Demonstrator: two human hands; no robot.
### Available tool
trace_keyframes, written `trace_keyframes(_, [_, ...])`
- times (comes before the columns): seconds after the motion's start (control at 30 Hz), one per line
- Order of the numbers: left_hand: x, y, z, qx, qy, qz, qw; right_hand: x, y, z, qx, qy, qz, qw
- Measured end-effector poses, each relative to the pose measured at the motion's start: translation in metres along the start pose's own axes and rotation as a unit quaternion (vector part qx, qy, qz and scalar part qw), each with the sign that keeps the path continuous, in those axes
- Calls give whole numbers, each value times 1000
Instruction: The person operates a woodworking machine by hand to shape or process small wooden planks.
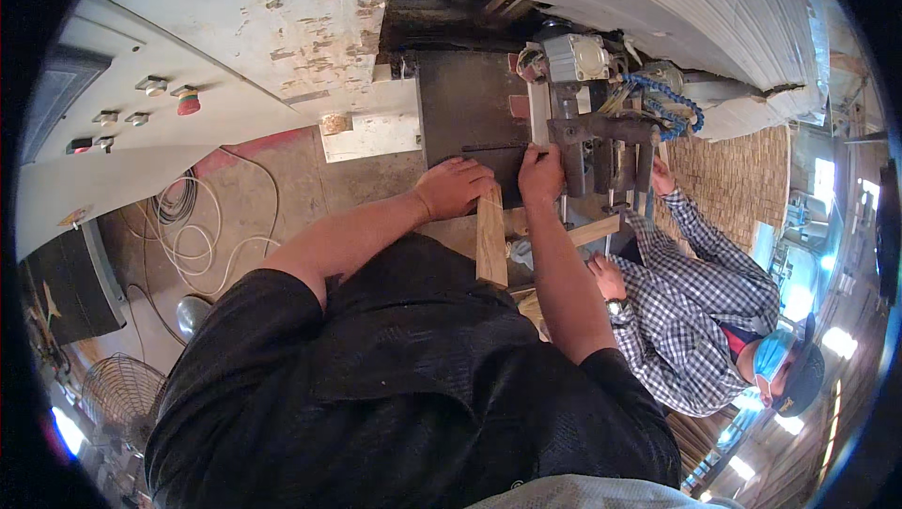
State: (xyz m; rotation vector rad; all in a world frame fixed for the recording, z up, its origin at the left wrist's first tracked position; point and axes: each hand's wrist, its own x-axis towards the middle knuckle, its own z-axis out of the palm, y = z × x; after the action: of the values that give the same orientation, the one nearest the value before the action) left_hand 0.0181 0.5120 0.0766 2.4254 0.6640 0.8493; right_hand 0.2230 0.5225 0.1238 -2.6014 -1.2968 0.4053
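Pale brown wood, grained along its length, makes up the short wooden board that stands out just in front of the person's body, between the two forearms, its near end towards the black shirt. At its far end is the left hand, back upward, fingers close together and gently bent; it touches the board, but whether it truly grips cannot be told, as the underside is hidden. The left forearm slants inward from a black sleeve, elbow held out to the side. The right hand is folded nearly into a fist, with thumb and forefinger closed on the near end of a pale strip, which runs away towards the machine. Its forearm reaches almost straight forward, leaning slightly left.

Beyond both hands is a dark metal table, crossed near its front by a thin black bar. To the right are a boxy grey motor and a blue segmented hose. Below these, a co-worker in a checked shirt has one hand near a second board. Stacked slats lie behind. On the far left, a cabinet bears a red button, above coiled cables on the floor.
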Motion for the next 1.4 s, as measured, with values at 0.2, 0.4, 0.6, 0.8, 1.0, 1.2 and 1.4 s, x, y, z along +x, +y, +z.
trace_keyframes(0.2, [1,0,-1,-3,-6,1,1000,0,-3,-1,-6,-5,-3,1000])
trace_keyframes(0.4, [0,1,1,-8,-9,-12,1000,-1,-6,3,-31,25,-2,999])
trace_keyframes(0.6, [0,0,5,22,-8,-8,1000,-1,-7,2,-28,17,11,999])
trace_keyframes(0.8, [0,4,-1,3,-14,-6,1000,-2,-5,6,-38,25,6,999])
trace_keyframes(1.0, [2,7,-7,-2,14,9,1000,0,-2,9,-41,49,-2,998])
trace_keyframes(1.2, [3,4,-2,-82,-28,-58,995,5,-3,8,-46,22,27,998])
trace_keyframes(1.4, [5,7,3,-53,-2,-59,997,3,-6,6,0,34,56,998])
